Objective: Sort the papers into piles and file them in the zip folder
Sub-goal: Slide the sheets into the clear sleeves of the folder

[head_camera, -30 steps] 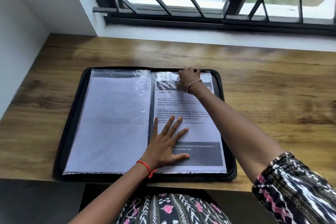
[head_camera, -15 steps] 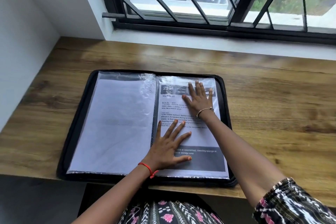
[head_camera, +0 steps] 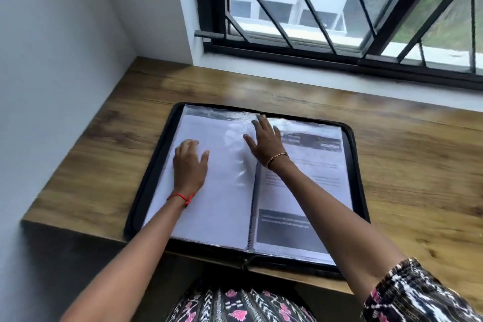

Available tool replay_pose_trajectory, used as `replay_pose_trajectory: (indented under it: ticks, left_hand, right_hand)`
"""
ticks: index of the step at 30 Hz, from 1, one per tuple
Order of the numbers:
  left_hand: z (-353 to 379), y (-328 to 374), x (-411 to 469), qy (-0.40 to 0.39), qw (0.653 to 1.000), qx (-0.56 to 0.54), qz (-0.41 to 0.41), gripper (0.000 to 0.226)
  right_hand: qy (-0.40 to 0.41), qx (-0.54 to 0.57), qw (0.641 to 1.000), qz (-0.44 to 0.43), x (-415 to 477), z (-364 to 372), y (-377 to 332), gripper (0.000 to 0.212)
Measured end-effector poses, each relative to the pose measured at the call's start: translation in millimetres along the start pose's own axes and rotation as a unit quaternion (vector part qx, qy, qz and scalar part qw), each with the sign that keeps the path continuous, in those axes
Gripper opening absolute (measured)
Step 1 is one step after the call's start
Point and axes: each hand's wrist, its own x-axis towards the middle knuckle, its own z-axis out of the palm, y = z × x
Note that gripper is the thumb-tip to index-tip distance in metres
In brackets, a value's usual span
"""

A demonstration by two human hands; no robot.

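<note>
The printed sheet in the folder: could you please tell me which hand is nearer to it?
Right. The right hand rests at the spine beside the printed sheet, its forearm crossing it; the left hand lies on the blank left page, farther off.

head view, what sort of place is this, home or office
Probably a study nook in a flat: a wooden desk fitted into a white wall corner, a barred window facing an apartment-like block, and a zip folder lying open on the desk.
</note>
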Motion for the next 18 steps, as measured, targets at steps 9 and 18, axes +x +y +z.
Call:
replay_pose_trajectory:
  ticks: [9,18]
  left_hand:
    - [-30.4,-46.7,29.1,-0.045,0.995,-0.028,-0.083,0.029]
    - [-35.7,-60.9,49.6,-0.049,0.986,-0.094,-0.131,0.013]
  right_hand:
    - [-0.059,-0.017,0.998,-0.01,-10.8,42.1,-66.0,0.059]
    - [-0.062,-0.003,0.998,0.029,-25.6,52.3,-73.2,0.066]
